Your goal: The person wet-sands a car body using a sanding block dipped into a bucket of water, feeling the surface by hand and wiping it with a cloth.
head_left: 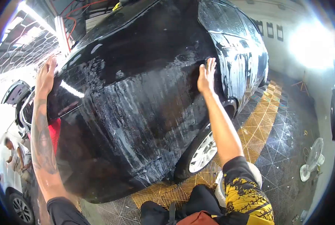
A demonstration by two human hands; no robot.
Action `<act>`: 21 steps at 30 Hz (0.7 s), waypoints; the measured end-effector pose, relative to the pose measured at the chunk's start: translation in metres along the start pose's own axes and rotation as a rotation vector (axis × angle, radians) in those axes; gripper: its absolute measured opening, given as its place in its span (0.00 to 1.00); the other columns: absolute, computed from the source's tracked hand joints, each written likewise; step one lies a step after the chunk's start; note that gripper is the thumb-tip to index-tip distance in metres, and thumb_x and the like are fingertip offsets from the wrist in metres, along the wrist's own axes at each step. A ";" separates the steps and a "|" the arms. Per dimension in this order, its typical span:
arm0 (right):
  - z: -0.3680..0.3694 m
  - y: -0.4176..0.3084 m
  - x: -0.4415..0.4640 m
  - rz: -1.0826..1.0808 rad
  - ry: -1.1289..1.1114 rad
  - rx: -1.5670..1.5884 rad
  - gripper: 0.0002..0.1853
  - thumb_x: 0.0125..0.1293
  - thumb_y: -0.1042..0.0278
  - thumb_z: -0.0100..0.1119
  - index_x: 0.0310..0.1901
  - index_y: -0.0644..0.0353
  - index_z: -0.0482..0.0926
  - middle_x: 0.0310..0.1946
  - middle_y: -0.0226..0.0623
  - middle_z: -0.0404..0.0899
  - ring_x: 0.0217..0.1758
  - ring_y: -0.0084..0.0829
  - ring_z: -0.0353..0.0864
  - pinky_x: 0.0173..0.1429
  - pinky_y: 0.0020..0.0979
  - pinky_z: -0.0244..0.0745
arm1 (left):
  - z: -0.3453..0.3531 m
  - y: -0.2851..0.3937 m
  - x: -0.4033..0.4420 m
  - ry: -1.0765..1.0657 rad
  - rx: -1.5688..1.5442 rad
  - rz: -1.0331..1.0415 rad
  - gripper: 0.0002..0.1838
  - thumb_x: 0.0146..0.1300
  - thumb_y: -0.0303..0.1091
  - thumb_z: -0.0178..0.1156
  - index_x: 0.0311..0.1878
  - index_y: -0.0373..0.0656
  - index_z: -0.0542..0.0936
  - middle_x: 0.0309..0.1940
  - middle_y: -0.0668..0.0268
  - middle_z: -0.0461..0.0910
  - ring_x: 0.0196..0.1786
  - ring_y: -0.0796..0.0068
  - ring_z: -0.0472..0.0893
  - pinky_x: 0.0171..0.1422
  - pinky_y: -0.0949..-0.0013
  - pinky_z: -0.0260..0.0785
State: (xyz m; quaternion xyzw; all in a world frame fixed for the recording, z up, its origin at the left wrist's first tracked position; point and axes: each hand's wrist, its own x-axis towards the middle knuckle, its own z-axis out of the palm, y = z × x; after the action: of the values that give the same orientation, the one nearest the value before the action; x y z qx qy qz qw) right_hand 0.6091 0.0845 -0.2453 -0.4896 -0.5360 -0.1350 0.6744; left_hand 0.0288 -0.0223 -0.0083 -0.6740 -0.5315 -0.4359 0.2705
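Observation:
A black car (145,45) fills the middle of the view. Wet, whitish streaks (133,112) run down its nearer panel, and droplets cover the side windows. At the panel's left edge is my left hand (45,78), raised with its fingers stretched upward and close together. My right hand (207,77) is up by the panel's right edge, fingers extended and thumb apart, below the side window. Whether either palm presses on the surface or touches a thin edge there, I cannot make out. No tool shows in either hand.
A white-spoked wheel (204,153) is below my right arm, beside a white bucket (220,191). A fan (313,157) stands on the right of the grid-tiled floor (265,116). At left, another person (19,155) is beside a white car (4,180). A bright lamp (313,45) shines at right.

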 end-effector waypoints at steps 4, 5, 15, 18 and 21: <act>-0.004 -0.008 -0.038 -0.169 -0.121 -0.011 0.36 0.81 0.55 0.32 0.80 0.70 0.38 0.82 0.60 0.30 0.85 0.59 0.28 0.85 0.51 0.28 | 0.004 0.003 -0.001 0.073 -0.002 0.004 0.38 0.75 0.66 0.42 0.72 0.44 0.73 0.70 0.55 0.74 0.74 0.57 0.70 0.77 0.61 0.56; -0.004 -0.003 -0.022 -0.192 -0.089 -0.039 0.36 0.81 0.55 0.32 0.79 0.71 0.38 0.82 0.60 0.30 0.85 0.58 0.29 0.85 0.50 0.29 | 0.003 0.004 -0.001 0.063 0.038 -0.006 0.38 0.75 0.66 0.42 0.72 0.44 0.73 0.70 0.54 0.74 0.74 0.56 0.70 0.77 0.61 0.56; -0.016 0.007 0.058 -0.287 -0.211 -0.073 0.33 0.80 0.58 0.33 0.79 0.69 0.48 0.82 0.56 0.38 0.86 0.53 0.34 0.86 0.48 0.31 | 0.001 0.004 -0.002 0.091 0.064 0.027 0.37 0.75 0.65 0.41 0.70 0.44 0.74 0.65 0.52 0.78 0.69 0.51 0.74 0.74 0.59 0.60; -0.007 0.006 0.088 -0.186 -0.270 -0.229 0.33 0.80 0.57 0.32 0.79 0.69 0.48 0.82 0.57 0.38 0.86 0.52 0.35 0.86 0.48 0.34 | 0.000 0.007 -0.004 0.049 0.038 0.001 0.36 0.75 0.65 0.42 0.70 0.45 0.74 0.60 0.50 0.81 0.66 0.50 0.77 0.72 0.59 0.62; -0.021 -0.027 0.041 -0.275 -0.295 -0.099 0.34 0.79 0.57 0.33 0.79 0.69 0.49 0.82 0.57 0.39 0.86 0.53 0.35 0.86 0.48 0.34 | 0.002 0.007 -0.005 0.065 0.041 0.045 0.36 0.75 0.65 0.41 0.69 0.45 0.75 0.56 0.50 0.83 0.63 0.51 0.79 0.69 0.58 0.64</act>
State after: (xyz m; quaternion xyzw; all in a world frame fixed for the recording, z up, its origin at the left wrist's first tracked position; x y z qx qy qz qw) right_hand 0.6185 0.0690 -0.1955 -0.4590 -0.6833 -0.1787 0.5390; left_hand 0.0354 -0.0252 -0.0125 -0.6655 -0.5160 -0.4406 0.3112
